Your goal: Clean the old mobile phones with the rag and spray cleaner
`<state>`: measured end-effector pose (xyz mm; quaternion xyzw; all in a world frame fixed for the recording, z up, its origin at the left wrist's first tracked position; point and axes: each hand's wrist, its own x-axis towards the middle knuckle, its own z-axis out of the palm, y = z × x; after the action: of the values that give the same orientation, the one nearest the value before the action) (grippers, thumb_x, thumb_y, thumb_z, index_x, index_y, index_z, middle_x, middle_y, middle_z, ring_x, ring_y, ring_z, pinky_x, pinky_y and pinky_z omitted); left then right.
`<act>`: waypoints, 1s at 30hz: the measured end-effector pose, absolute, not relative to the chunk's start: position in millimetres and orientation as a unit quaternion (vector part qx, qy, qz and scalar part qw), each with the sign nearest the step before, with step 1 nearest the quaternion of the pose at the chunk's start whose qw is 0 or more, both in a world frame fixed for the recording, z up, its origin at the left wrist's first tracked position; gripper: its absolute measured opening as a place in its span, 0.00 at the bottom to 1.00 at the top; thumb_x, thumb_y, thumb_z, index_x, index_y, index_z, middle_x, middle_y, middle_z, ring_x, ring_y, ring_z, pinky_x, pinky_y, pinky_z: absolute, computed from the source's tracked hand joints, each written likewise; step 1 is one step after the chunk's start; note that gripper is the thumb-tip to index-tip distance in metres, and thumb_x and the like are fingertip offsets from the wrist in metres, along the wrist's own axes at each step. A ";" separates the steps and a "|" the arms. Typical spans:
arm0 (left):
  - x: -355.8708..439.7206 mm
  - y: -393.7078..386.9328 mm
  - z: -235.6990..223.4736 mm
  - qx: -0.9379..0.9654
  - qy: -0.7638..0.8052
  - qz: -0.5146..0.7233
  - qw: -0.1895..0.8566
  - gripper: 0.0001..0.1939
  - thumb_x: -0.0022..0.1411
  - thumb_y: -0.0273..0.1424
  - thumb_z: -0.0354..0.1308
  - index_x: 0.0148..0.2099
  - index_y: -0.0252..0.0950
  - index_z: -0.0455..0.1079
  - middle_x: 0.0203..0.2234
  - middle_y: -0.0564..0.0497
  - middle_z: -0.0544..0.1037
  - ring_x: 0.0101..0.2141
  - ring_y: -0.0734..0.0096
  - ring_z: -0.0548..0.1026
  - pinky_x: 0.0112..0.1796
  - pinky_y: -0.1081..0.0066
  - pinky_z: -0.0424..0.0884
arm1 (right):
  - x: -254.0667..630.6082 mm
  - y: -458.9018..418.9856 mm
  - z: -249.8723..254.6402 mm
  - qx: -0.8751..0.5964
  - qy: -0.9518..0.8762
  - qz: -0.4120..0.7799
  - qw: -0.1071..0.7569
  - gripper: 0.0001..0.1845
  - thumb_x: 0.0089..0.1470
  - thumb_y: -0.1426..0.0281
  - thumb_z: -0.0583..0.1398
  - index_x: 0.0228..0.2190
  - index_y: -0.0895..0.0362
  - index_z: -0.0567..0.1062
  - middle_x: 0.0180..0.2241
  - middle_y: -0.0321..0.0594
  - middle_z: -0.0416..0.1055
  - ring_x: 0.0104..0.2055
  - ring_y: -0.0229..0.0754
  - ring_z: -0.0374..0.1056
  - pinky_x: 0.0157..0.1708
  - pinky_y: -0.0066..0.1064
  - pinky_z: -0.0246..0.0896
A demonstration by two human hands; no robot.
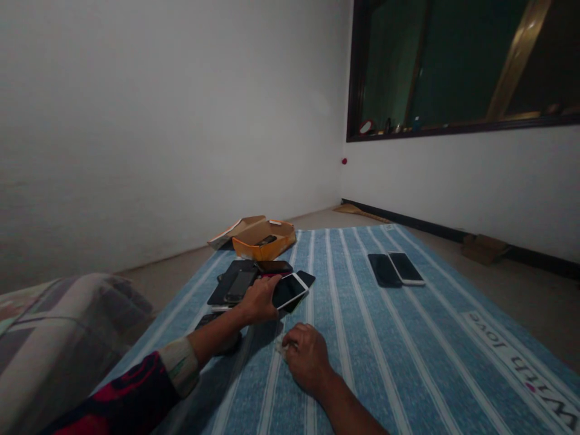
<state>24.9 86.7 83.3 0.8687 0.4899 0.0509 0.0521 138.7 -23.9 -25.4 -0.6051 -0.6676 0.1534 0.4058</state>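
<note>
White-rimmed, flat, dark-screened phone [290, 292] sits gripped in the left hand's [260, 300] fingers, over a flat black phone [308, 278]; probably light, stiff, slippery, breakable, best held by its edges. Right hand's [308, 356] fingers clutch crumpled pale cloth [281, 346].

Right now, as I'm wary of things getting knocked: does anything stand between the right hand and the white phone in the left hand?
Nothing visible blocks the way. The right hand has a pale crumpled piece at its fingers; beyond are striped blue cloth and a dark phone partly hidden behind the white phone.
</note>
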 end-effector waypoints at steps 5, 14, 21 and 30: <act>13.1 107.0 74.6 0.881 0.470 0.050 0.031 0.40 0.40 0.25 0.63 0.60 0.36 0.63 0.53 0.40 0.74 0.52 0.49 0.72 0.51 0.60 0.69 | 138.0 -23.7 -24.8 -0.606 -0.669 0.149 0.404 0.16 0.41 0.81 0.56 0.28 0.55 0.80 0.32 0.38 0.76 0.38 0.42 0.70 0.41 0.31 0.60; 20.7 113.8 85.5 0.890 0.447 0.051 0.066 0.28 0.47 0.26 0.59 0.54 0.33 0.69 0.43 0.46 0.80 0.42 0.57 0.78 0.43 0.68 0.71 | 139.6 -21.3 -18.0 -0.608 -0.688 0.142 0.369 0.16 0.42 0.79 0.57 0.31 0.56 0.81 0.33 0.40 0.77 0.38 0.43 0.70 0.42 0.31 0.62; 32.1 108.5 80.9 0.891 0.448 0.021 -0.065 0.24 0.53 0.28 0.57 0.54 0.31 0.69 0.49 0.37 0.76 0.50 0.50 0.73 0.49 0.61 0.68 | 140.8 -19.7 -19.1 -0.616 -0.685 0.138 0.363 0.16 0.42 0.78 0.57 0.32 0.55 0.81 0.34 0.40 0.77 0.38 0.43 0.70 0.42 0.31 0.63; 88.2 95.4 77.6 0.908 0.414 0.047 -0.053 0.20 0.55 0.26 0.58 0.51 0.35 0.71 0.55 0.38 0.71 0.56 0.45 0.66 0.54 0.52 0.62 | 142.5 -20.5 -12.5 -0.617 -0.690 0.141 0.351 0.14 0.45 0.75 0.58 0.33 0.54 0.81 0.35 0.38 0.78 0.39 0.43 0.71 0.44 0.31 0.64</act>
<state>88.2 95.4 77.6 0.9077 0.4137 0.0467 -0.0534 142.5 -20.5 -12.5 -0.6175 -0.6897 0.1411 0.3509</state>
